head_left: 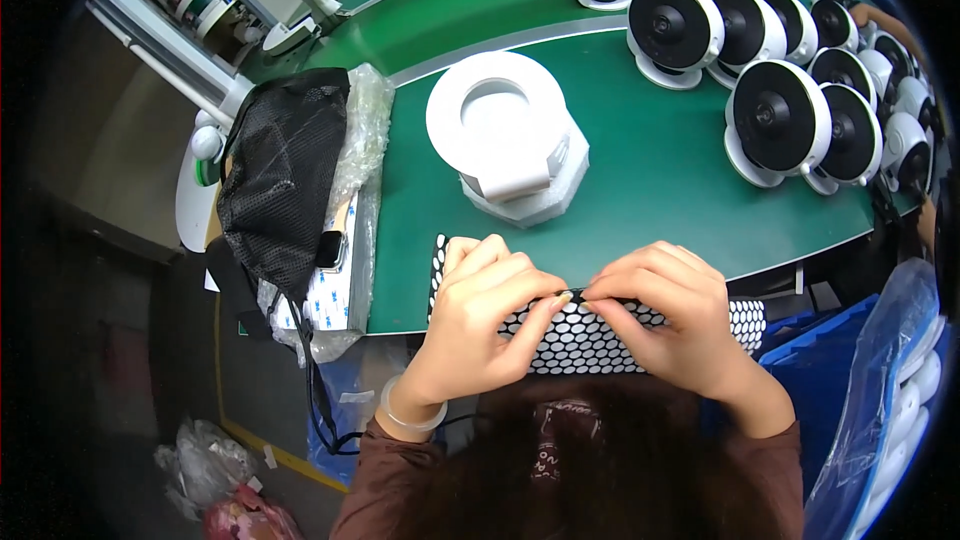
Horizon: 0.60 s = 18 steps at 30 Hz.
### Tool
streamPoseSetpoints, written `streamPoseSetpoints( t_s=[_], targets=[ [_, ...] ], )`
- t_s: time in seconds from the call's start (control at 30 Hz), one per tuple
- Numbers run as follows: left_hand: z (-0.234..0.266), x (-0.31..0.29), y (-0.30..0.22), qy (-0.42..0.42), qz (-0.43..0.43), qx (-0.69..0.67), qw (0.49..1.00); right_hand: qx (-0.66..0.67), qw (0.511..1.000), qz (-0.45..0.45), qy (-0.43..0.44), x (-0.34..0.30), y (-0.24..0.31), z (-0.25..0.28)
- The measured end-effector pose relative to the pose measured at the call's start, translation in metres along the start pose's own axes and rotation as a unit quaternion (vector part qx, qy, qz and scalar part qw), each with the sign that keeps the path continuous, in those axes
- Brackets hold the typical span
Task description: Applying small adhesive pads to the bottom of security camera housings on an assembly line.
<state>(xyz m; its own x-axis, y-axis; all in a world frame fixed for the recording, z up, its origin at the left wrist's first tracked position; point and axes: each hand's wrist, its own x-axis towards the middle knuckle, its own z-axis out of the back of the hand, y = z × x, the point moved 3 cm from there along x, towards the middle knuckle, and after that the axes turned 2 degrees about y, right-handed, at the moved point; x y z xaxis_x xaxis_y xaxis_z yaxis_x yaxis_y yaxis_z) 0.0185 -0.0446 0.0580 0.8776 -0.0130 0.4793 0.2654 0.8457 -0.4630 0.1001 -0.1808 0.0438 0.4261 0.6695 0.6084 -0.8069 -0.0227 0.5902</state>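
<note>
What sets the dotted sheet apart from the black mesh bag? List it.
The dotted sheet is black with white dots; the black mesh bag is plain. The left hand and right hand pinch the dotted sheet's upper edge; neither touches the black mesh bag. The black mesh bag is rumpled; the dotted sheet looks smoother. Both have black in them.

We see a smooth worktop (640, 210), a mesh cloth bag (285, 165) and glossy, crinkled plastic wrap (366, 140) at left, smooth plastic on the white fixture (500, 120) and far-right cameras (675, 28), and a matt dotted sheet (575, 348) near us.
</note>
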Motion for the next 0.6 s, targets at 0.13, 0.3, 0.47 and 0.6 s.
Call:
streamPoseSetpoints(
  t_s=[0.13,0.3,0.47,0.6],
  targets=[
    [0.002,0.002,0.001,-0.008,0.001,0.002,1.0,-0.03,0.999,-0.005,-0.034,0.002,0.0,-0.001],
    [0.002,0.005,0.004,0.001,0.011,0.004,1.0,-0.045,0.998,0.015,-0.047,0.007,-0.003,-0.004],
    [0.003,0.002,0.009,-0.022,0.035,-0.019,0.999,-0.118,0.989,0.08,-0.05,0.01,0.004,-0.007],
    [0.0,0.0,0.02,-0.015,0.079,-0.035,0.996,-0.045,0.998,0.048,0.01,0.024,-0.006,-0.004]
  ],
)
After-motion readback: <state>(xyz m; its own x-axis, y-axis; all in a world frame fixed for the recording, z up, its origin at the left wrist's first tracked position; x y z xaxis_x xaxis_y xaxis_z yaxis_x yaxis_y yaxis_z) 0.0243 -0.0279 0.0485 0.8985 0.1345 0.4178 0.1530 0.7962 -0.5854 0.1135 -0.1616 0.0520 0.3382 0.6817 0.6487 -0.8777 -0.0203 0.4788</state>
